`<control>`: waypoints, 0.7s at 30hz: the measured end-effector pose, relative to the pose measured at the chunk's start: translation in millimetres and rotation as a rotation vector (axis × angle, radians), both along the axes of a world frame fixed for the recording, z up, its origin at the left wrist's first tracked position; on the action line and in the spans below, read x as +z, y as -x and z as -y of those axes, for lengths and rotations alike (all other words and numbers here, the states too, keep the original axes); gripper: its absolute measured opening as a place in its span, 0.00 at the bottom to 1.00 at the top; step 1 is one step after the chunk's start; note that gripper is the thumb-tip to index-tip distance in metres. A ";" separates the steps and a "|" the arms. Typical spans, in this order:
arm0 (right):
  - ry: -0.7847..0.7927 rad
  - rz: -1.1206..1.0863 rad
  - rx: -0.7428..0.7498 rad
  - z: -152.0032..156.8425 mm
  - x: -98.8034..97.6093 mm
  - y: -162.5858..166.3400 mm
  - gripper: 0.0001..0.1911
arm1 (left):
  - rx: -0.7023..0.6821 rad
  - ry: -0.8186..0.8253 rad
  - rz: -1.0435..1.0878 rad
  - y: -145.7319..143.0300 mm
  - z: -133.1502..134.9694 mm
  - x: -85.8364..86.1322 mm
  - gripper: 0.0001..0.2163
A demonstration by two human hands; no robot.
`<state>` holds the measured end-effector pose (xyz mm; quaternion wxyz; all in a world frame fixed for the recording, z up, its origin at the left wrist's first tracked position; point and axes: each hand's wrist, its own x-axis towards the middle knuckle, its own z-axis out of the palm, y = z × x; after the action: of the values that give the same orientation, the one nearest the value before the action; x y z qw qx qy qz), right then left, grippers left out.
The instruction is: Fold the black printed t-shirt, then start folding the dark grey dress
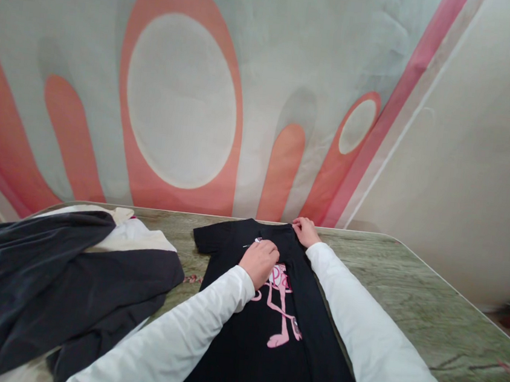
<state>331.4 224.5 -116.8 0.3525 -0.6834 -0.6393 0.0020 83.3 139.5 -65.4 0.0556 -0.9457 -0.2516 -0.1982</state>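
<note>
A black T-shirt (244, 360) with a pink cartoon figure printed on its front lies spread on the table, collar toward the far edge. Its right side is folded inward in a long strip, which covers part of the print. My left hand (260, 263) is on the chest of the shirt, fingers bent and closed on the cloth over the print; the fingertips are partly hidden. At the far right shoulder, beside the collar, my right hand (306, 231) pinches the edge of the fabric. The shirt's left sleeve (209, 236) lies out flat.
A loose heap of dark and white clothes (67, 281) lies on the left of the table, close to the shirt. The wood-patterned table (408, 298) ends at a far edge against a wall covering (263, 64) with orange shapes.
</note>
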 end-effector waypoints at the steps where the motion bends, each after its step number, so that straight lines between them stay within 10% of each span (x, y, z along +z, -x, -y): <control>1: -0.014 0.011 -0.010 2.5 2.4 1.5 0.10 | 0.003 0.002 0.002 0.1 0.3 0.3 0.06; 14: 0.122 0.248 0.341 116.4 18.4 41.0 0.23 | -0.015 0.007 0.012 -0.1 -4.0 -4.3 0.07; 21: 0.328 0.337 0.247 115.5 19.2 46.0 0.32 | -0.015 0.023 0.061 0.4 -1.4 -4.0 0.11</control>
<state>285.4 108.9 -97.6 0.1229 -0.6389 -0.7586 0.0348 82.8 140.9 -69.5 0.0353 -0.9417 -0.2483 -0.2243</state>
